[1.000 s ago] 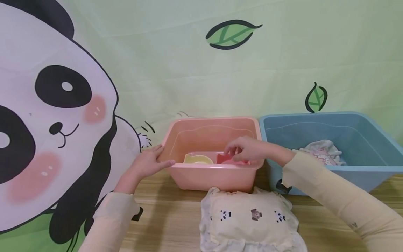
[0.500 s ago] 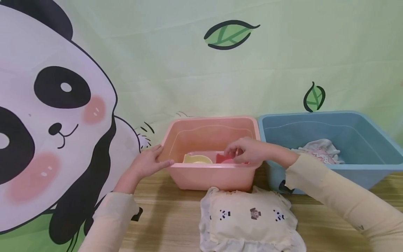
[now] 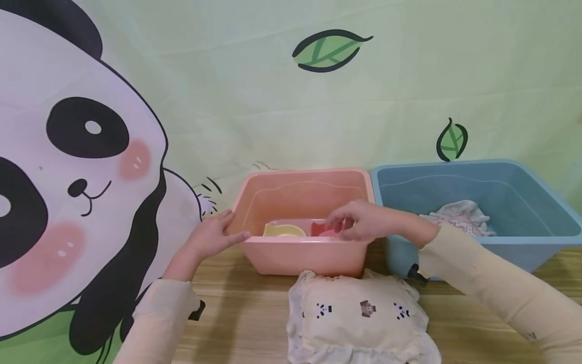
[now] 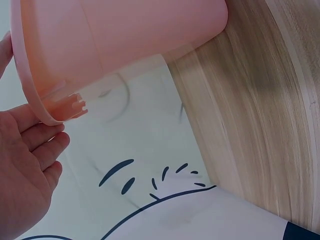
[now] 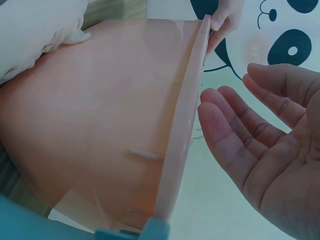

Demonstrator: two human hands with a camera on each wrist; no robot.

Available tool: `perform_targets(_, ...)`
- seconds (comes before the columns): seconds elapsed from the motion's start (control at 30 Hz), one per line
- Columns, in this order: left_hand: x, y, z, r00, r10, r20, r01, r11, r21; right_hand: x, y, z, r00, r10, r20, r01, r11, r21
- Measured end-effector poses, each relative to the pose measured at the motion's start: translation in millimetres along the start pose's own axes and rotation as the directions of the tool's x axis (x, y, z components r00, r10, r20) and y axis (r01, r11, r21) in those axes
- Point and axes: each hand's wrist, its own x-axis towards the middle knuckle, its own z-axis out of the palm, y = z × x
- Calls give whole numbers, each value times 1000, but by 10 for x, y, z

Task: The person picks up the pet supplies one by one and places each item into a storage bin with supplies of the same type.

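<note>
In the head view, my left hand point(image 3: 212, 235) rests at the left rim of a pink plastic bin point(image 3: 303, 257), its thumb along the front corner. The left wrist view shows its fingers touching the rim point(image 4: 26, 82). Over the right part of the bin hovers my right hand point(image 3: 364, 221); the right wrist view shows this hand point(image 5: 275, 130) with loosely bent fingers and nothing between them. Inside the bin lie a yellow piece with a pointed ear-like corner point(image 3: 285, 231) and a similar red piece point(image 3: 317, 229), partly behind the right fingers and the front wall.
A blue bin point(image 3: 523, 202) stands against the pink bin's right side, with a frilled pink-and-white cloth item point(image 3: 464, 220) inside. A cream frilled pillow point(image 3: 359, 318) lies in front on the wooden table point(image 3: 241, 323). Behind hangs a panda-print backdrop point(image 3: 218, 101).
My right hand has shifted slightly to the right and lower over the pink bin, uncovering little more of the red piece. The left hand keeps its place on the rim.
</note>
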Motion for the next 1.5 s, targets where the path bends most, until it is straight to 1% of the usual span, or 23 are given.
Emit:
perform_targets(0.13,0,-4,3,1000,-6,-2,6,1000,-4,-34,15,2,1000,-14,8,14,1000,6)
perform_targets(0.43,1,-8,8,1000,3,-4,-3,1000,3,-148,9,26,997,-63,36,60,996,71)
perform_targets(0.57,0,-6,4,1000,8,-7,-8,1000,0,-204,19,43,997,-68,38,64,995,76)
perform_targets(0.63,0,-8,3,1000,1,-5,-1,1000,-3,-222,35,56,997,-69,39,66,995,77)
perform_targets(0.9,3,-11,4,1000,-7,3,7,1000,5,-256,102,113,994,-90,59,84,992,98)
perform_targets(1.1,0,-6,9,1000,1,-2,-1,1000,12,-292,107,134,994,-81,70,74,993,88)
perform_targets(1.2,0,-8,10,1000,3,-4,-3,1000,8,-329,114,151,992,-98,77,91,992,87)
perform_targets(1.3,-2,-10,8,1000,5,-3,-5,1000,6,-370,138,183,989,-121,80,113,989,100)
perform_targets(1.5,-3,-9,-1,1000,16,-9,-16,1000,12,-435,210,260,987,-126,96,108,979,171)
